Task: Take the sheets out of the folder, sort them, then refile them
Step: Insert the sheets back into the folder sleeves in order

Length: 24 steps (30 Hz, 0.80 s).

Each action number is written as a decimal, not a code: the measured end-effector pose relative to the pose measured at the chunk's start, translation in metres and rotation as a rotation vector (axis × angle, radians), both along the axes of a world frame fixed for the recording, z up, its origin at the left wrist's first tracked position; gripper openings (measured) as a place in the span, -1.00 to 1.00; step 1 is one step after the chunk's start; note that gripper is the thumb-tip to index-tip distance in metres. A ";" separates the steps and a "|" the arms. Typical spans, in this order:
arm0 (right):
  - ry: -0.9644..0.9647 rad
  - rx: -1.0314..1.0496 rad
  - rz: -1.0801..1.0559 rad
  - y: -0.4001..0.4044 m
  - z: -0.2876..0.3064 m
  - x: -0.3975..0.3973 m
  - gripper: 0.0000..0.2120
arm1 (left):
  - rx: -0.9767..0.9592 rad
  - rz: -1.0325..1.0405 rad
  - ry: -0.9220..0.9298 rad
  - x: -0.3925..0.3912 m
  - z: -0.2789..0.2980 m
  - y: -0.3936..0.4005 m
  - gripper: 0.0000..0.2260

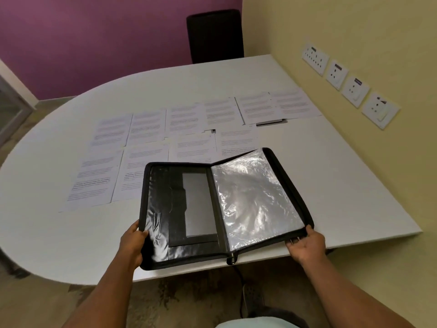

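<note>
A black zip folder (179,209) lies open near the front edge of the white table (331,185). Its right half shows crinkled clear plastic sleeves (253,197) with no paper visible in them; its left half has black pockets and a grey panel. My left hand (132,242) grips the folder's near-left corner. My right hand (307,242) grips its near-right corner. Several printed sheets (151,129) lie spread in two rows across the table beyond the folder; one sheet (94,183) sits at the front left.
A black chair (215,35) stands behind the table's far edge. Wall sockets (350,84) line the yellow wall on the right. A thin stack or pad (269,122) sits under the far-right sheets. A dark cord (238,280) hangs below the table's front edge.
</note>
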State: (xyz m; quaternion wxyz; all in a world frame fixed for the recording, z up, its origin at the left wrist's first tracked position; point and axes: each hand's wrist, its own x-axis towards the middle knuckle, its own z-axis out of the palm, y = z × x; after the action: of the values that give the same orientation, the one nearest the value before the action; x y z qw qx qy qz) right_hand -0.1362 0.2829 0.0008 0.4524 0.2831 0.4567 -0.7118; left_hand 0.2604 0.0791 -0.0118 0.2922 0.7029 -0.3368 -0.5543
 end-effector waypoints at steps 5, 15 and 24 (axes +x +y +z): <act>0.110 0.139 0.142 -0.004 -0.009 -0.010 -0.69 | 0.002 -0.039 -0.149 -0.007 -0.012 -0.014 -0.60; 1.221 0.954 0.877 -0.023 -0.024 -0.036 -0.60 | 0.019 -0.220 -0.595 -0.030 -0.011 -0.011 -0.56; 1.795 0.523 1.301 -0.084 -0.030 -0.027 -0.47 | -0.143 -0.745 -0.918 -0.093 -0.004 0.008 -0.54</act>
State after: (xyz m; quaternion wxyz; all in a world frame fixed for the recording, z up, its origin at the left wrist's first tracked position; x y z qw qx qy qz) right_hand -0.1629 0.1990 -0.0295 0.1725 -0.5335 0.8103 -0.1706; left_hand 0.1674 0.0876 -0.0158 -0.0506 0.6837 -0.6891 -0.2349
